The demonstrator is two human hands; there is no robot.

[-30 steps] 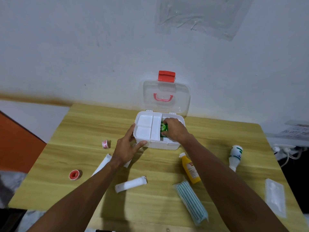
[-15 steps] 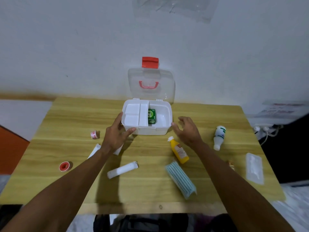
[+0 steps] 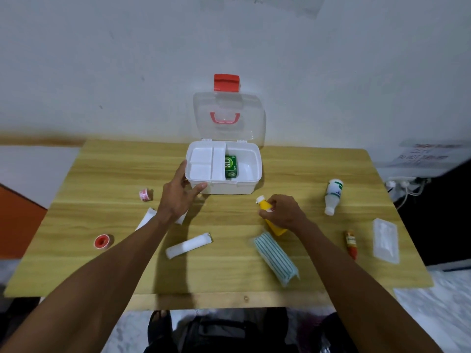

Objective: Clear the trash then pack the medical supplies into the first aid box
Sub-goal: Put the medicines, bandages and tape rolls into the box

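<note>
The table (image 3: 102,174) was a rectangle of pale wood-grain laminate. The box (image 3: 229,188), white smooth plastic with rounded corners, stood at its far middle. Its clear lid (image 3: 229,108) stood upright behind it, with a red latch (image 3: 226,82) on top. A white tray (image 3: 204,161) with three compartments filled the box's left half. In the open well right of the tray a green carton (image 3: 230,166) lay flat.

The left hand (image 3: 178,197) was spread at the box's left front corner, thumb against the front wall and fingers along the left side. The right hand (image 3: 283,212), in front of the box, curled round a yellow bottle (image 3: 265,205) with a white cap.

A striped, wrapped pack of masks (image 3: 276,258) lay in front of the box, nearer the table's edge. A flat clear packet (image 3: 385,240) lay far right of the box. A white bottle (image 3: 333,196) lay on its side to the box's right. A white gauze roll (image 3: 188,245) lay in front of the box, and a flat white wrap (image 3: 145,219) lay partly under the left wrist. A thin red tube (image 3: 351,243) lay beside the clear packet. A red tape roll (image 3: 101,242) and a pink one (image 3: 145,194) lay well left of the box.
</note>
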